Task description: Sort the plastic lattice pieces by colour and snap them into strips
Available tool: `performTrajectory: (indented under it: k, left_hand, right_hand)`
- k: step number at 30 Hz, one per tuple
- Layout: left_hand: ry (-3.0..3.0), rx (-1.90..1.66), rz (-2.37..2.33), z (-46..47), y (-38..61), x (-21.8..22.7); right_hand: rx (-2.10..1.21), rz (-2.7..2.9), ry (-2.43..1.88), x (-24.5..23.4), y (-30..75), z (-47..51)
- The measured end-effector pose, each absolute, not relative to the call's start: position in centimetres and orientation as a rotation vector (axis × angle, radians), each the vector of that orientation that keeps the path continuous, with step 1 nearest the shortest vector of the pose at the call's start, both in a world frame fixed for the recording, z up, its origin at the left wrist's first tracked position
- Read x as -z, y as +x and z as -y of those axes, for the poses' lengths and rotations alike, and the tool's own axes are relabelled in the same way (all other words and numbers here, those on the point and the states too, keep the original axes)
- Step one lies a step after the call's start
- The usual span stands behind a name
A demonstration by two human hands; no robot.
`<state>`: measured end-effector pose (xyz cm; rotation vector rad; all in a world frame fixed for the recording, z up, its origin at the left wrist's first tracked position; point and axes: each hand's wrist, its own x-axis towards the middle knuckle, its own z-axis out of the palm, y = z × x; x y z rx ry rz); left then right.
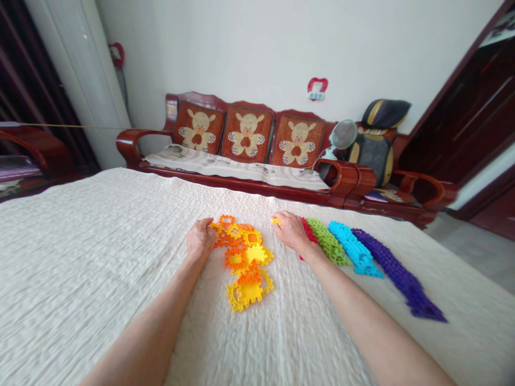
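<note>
A loose pile of orange and yellow interlocking plastic building pieces (251,289) lies between my hands on the cloth. My left hand (199,238) is at the pile's upper left edge, fingers curled against an orange piece; whether it grips that piece is hidden. To the right of the pile, my right hand (290,229) pinches a small yellow building piece (276,221). Beyond that hand, pieces lie in rows by colour: a partly covered red row (309,230), a green row (329,242), a light blue row (354,247) and a purple row (396,273).
A white quilted cloth (100,257) covers the table. Behind it stands a wooden sofa (241,177) with bear cushions (246,134). A small fan (343,135) and a wooden armchair (426,187) are at the right.
</note>
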<state>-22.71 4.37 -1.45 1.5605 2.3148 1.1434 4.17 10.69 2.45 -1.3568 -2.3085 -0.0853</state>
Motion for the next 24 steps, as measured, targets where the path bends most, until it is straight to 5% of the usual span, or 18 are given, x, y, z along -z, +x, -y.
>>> performTrajectory:
  k: [4, 15, 24]
  left_hand:
    - [1.549, -1.147, -2.322, -4.5, -22.7, 1.4]
    - [1.613, -1.104, -2.36, -4.5, -22.6, 1.6]
    - [1.735, -1.03, -2.326, -4.4, -22.1, 1.1]
  right_hand:
    - [-0.287, 2.133, -1.266, -1.3, 2.2, -8.8]
    - [-0.268, 2.099, -1.394, 0.3, -0.1, -6.3]
    - [-0.635, 1.861, -1.217, 0.9, 1.1, -6.8]
